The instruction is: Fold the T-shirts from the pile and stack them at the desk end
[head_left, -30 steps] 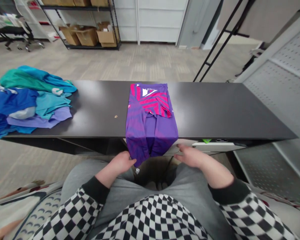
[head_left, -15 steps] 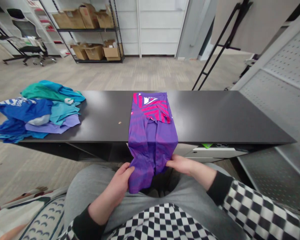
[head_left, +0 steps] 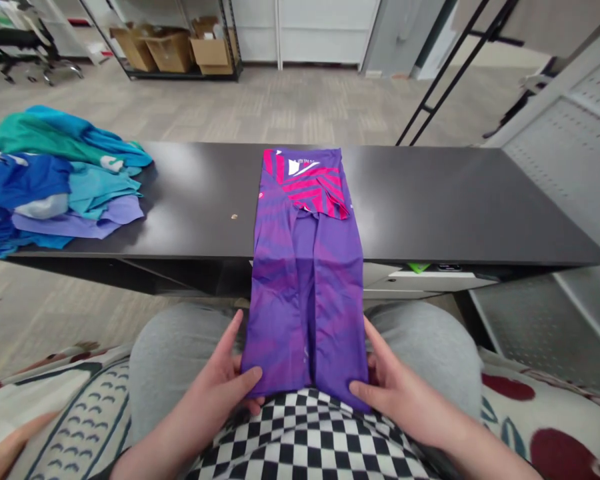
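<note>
Two hands: left hand [head_left: 221, 385] and right hand [head_left: 397, 393] pinch the near corners, thumbs uppermost, forearms angled inward.
Purple garment [head_left: 275, 293]: hangs off the dark table [head_left: 200, 200], likely light, limp, slippery; best gripped at both corners.
Left: heaped clothes [head_left: 87, 190].
Far: cardboard boxes [head_left: 169, 52].

Open dark tabletop [head_left: 460, 207] to the right of the purple garment [head_left: 280, 280], reaching the table's far right corner; a second open stretch to its left, interrupted by one small crumb-like bit [head_left: 234, 217]. Obstacles: heaped blue, green and lilac clothes [head_left: 70, 177] across the left end; the garment itself, spanning the table front to back and overhanging the near edge.
</note>
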Available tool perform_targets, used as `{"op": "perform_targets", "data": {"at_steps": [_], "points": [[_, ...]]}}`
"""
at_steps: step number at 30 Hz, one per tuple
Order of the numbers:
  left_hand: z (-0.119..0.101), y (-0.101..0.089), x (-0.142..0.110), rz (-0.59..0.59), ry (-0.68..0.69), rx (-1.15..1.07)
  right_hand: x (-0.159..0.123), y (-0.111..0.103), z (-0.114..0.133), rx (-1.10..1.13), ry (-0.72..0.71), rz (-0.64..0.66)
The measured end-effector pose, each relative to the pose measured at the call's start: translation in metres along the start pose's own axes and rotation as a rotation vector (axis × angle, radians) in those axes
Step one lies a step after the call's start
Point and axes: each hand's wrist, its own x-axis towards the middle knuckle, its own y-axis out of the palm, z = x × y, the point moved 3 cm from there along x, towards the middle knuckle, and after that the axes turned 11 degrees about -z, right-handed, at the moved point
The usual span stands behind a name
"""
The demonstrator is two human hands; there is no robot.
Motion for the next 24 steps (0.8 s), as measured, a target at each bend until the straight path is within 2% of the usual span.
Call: {"op": "perform_targets", "data": {"at_steps": [2,4,7,10,13,15,19,21,24], "points": [[0.001,-0.009,0.0,0.007,0.071,0.149,-0.004,-0.005,-0.004,-0.039,-0.007,-0.073],[0.0,-0.017,-0.001,0.064,0.135,0.324,-0.007,-0.008,-0.008,-0.03,-0.03,-0.14],[-0.01,-0.028,-0.005,0.159,0.319,0.569,-0.012,-0.013,-0.01,0.011,-0.027,-0.208],[-0.027,-0.031,-0.009,0.224,0.576,0.75,-0.017,-0.017,-0.002,-0.002,-0.055,-0.168],[-0.039,-0.029,-0.005,0.194,0.826,0.889,-0.02,-0.018,0.014,-0.036,-0.148,-0.051],[-0.042,-0.028,0.0,0.135,1.008,0.946,-0.02,-0.019,0.024,-0.152,-0.273,-0.064],[-0.041,-0.028,0.003,-0.019,1.319,0.982,-0.015,-0.016,0.041,-0.611,-0.715,-0.238],[-0.04,-0.028,0.001,-0.061,1.393,0.972,-0.014,-0.013,0.043,-0.749,-0.885,-0.281],[-0.041,-0.027,-0.003,-0.07,1.427,0.979,-0.013,-0.012,0.045,-0.866,-1.014,-0.314]]}}
